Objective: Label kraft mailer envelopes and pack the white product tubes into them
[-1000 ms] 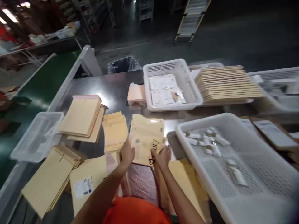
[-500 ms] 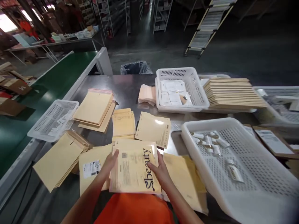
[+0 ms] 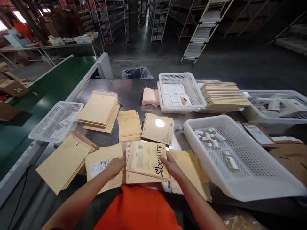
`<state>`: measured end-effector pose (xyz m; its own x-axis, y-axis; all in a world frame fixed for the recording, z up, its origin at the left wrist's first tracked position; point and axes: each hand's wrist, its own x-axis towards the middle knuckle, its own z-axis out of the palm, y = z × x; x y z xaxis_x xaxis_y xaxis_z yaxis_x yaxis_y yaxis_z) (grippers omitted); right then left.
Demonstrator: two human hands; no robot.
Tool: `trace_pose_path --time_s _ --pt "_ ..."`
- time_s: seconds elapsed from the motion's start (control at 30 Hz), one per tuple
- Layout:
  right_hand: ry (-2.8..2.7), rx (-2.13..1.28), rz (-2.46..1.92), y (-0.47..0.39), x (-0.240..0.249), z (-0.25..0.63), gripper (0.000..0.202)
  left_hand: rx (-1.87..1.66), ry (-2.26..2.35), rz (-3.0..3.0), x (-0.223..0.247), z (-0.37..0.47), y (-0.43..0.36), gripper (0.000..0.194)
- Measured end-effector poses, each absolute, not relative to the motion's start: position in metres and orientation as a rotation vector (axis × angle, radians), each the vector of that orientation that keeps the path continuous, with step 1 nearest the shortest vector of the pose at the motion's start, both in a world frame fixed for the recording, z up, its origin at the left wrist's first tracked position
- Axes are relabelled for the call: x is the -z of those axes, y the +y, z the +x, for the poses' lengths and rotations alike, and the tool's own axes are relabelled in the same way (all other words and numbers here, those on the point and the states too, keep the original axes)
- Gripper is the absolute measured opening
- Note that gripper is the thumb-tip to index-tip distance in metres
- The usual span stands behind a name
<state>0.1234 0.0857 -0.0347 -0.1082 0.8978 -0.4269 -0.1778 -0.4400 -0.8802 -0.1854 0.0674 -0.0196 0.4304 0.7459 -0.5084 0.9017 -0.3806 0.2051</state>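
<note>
A cream flat packet printed "Sbeauty" (image 3: 144,159) lies tilted across another pale flat packet (image 3: 144,178) at the table's front. My right hand (image 3: 173,166) grips the printed packet's right edge, thumb on top and fingers beneath. My left hand (image 3: 116,166) is closed at the right edge of a yellow padded envelope (image 3: 105,183), which bears a white shipping label (image 3: 98,167). Its fingertips are partly hidden. Another padded envelope (image 3: 189,171) lies under and beside my right wrist. Just beyond my hands sit a glossy flat packet (image 3: 157,129) and a stack of small envelopes (image 3: 129,124).
Two envelope stacks (image 3: 98,107) (image 3: 64,163) and a small white basket (image 3: 38,131) are at left, beside a green conveyor (image 3: 57,75). At right, a large white basket (image 3: 249,159) holds small bottles. Behind stand a white basket (image 3: 199,99) and a row of upright packets (image 3: 224,94).
My left hand has let go of the printed packet and moved onto the labelled padded envelope. The printed packet has turned slightly in my right hand, showing a pale packet beneath. The view has shifted right.
</note>
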Motion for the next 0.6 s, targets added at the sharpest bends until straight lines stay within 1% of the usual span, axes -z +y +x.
trace_pose_path --time_s 0.13,0.27,0.37,0.47,0.6 --pt "-0.867 -1.749 -1.321 0.091 0.019 0.13 0.076 0.424 1.435 2.308 0.013 -0.191 0.061 0.04" --pt "-0.922 -2.006 -1.301 0.106 0.005 0.128 0.079 0.388 1.348 2.376 0.006 -0.192 0.051 0.036" --pt "-0.995 -2.134 -1.306 0.127 -0.003 0.115 0.071 0.39 1.28 2.419 0.006 -0.186 0.049 0.037" --pt "-1.051 -2.177 -1.289 0.151 -0.006 0.096 0.063 0.393 1.181 2.465 0.006 -0.178 0.049 0.033" --pt "-1.045 -2.049 -1.226 0.171 0.0 0.08 0.059 0.394 1.032 2.507 0.002 -0.171 0.043 0.029"
